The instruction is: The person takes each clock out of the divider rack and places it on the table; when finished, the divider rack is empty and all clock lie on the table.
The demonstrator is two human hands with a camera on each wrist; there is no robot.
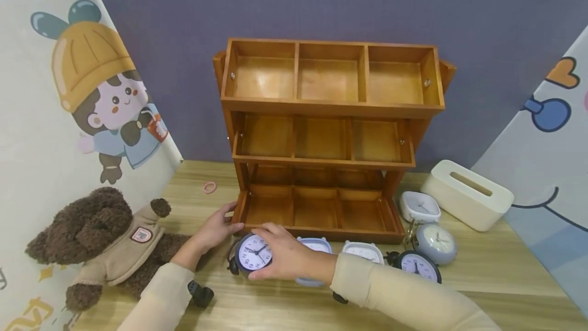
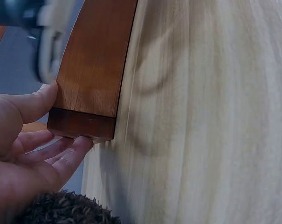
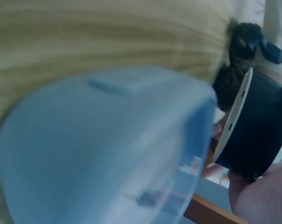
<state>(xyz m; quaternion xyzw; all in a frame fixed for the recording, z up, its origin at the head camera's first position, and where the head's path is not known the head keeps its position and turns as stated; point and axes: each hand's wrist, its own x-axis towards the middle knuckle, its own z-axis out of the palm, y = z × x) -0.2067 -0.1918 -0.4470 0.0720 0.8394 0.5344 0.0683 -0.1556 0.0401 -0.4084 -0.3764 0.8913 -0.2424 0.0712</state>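
My right hand [image 1: 294,254] grips a black round alarm clock [image 1: 252,255] with a white dial, just in front of the lower left corner of a brown wooden three-tier rack [image 1: 331,109]. In the right wrist view, the clock's dark side [image 3: 262,123] shows between the fingers, tilted. My left hand [image 1: 215,230] holds the left end of the rack's lowest tray; in the left wrist view its thumb and fingers clasp the wooden corner [image 2: 92,70]. A light blue clock [image 1: 314,244] stands partly hidden behind my right hand and looms blurred in the right wrist view.
A white clock [image 1: 363,252], a dark round clock [image 1: 419,266], a grey-blue clock [image 1: 435,243] and a white square clock [image 1: 420,206] stand to the right. Beyond them is a cream tissue box [image 1: 468,195]. A brown teddy bear [image 1: 110,264] lies left; a pink ring [image 1: 209,187] lies behind my left hand.
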